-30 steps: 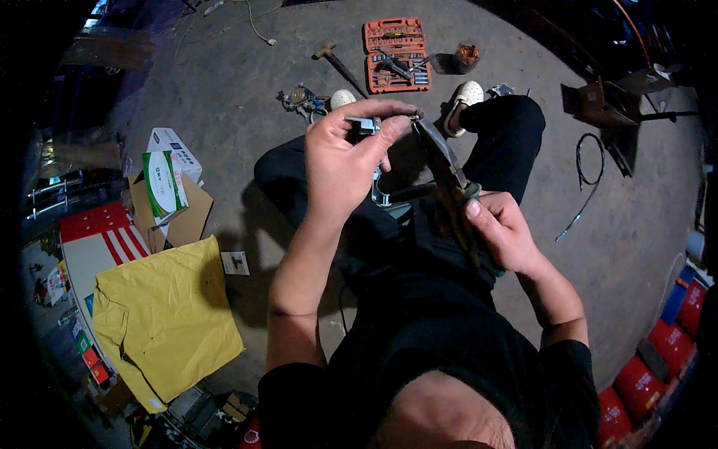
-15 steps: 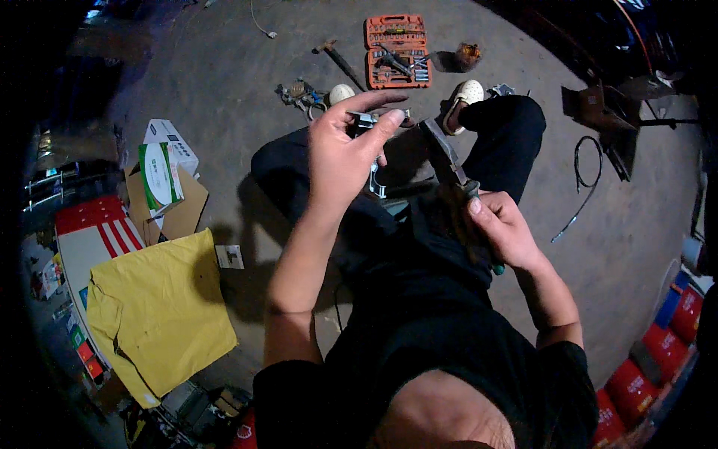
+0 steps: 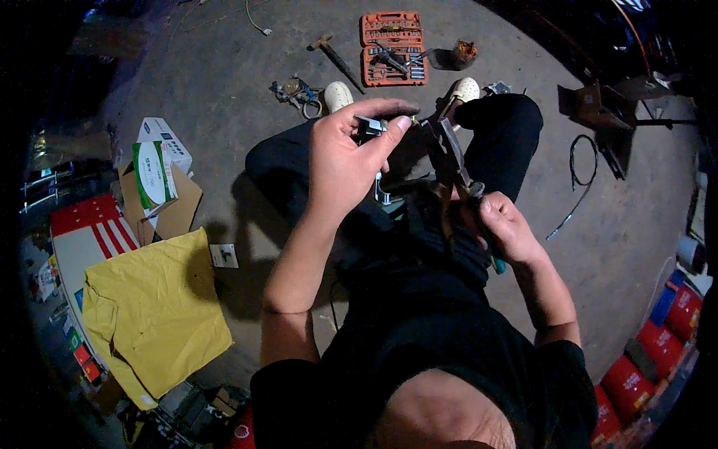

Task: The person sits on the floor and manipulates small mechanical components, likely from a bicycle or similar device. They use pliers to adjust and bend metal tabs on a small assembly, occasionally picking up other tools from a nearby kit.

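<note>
While our left hand (image 3: pixel 340 157) pinches a silvery metal part (image 3: pixel 369 127), our right hand (image 3: pixel 510 230) grips pliers (image 3: pixel 458 166), their jaws parted, near that metal part.

The right grip (image 3: pixel 508 230) lies at four o'clock from the left grip (image 3: pixel 338 153); the pliers (image 3: pixel 458 166) in it point toward eleven. From between the two, on the floor (image 3: pixel 516 60), the tool case (image 3: pixel 365 75) lies at twelve, the hammer (image 3: pixel 340 62) at eleven, the cable (image 3: pixel 596 161) at three, the drums (image 3: pixel 668 344) at four, the cloth (image 3: pixel 161 318) at eight and the carton (image 3: pixel 181 215) at nine.
</note>
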{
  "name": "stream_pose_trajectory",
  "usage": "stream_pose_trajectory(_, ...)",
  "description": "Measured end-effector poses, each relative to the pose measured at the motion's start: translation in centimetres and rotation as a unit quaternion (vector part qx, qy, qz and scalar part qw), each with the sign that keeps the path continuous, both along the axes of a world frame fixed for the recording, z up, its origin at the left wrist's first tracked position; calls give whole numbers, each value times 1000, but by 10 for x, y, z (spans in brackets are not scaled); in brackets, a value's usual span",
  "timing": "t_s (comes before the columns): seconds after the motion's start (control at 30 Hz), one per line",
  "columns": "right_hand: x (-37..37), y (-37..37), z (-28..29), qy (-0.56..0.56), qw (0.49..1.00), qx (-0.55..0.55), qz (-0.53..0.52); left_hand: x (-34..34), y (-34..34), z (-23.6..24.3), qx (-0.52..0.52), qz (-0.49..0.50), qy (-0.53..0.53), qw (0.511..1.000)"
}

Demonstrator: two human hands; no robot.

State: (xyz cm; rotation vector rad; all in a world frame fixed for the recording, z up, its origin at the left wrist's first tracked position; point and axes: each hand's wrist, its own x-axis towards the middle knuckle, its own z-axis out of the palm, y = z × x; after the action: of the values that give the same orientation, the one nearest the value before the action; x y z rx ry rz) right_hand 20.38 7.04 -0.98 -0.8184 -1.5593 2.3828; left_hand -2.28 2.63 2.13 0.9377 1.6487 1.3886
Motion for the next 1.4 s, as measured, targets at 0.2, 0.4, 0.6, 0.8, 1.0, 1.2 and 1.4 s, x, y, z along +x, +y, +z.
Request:
stream_pose_trajectory(0.2,3,-3,-14,36,998,-43,-24,-2,-2,5,3,-13,-35,999)
stream_pose_trajectory(0.4,7,3,-16,57,996,-69,6,0,-3,9,0,0,-58,998)
stream_pose_trajectory(0.6,-10,1,13,21,995,103,1,0,-3,9,104,16,193,976)
stream_pose_trajectory(0.8,-17,-3,22,-10,972,234,-7,3,-3,12,141,30,304,942)
stream_pose_trajectory(1.0,-19,-5,23,-41,956,290,-17,5,-7,14,122,27,361,924)
stream_pose_trajectory(1.2,-23,-7,24,-52,943,327,-27,6,-8,15,117,16,393,912)
stream_pose_trajectory(1.4,-26,-10,23,-45,941,331,-55,7,-6,11,165,39,375,911)
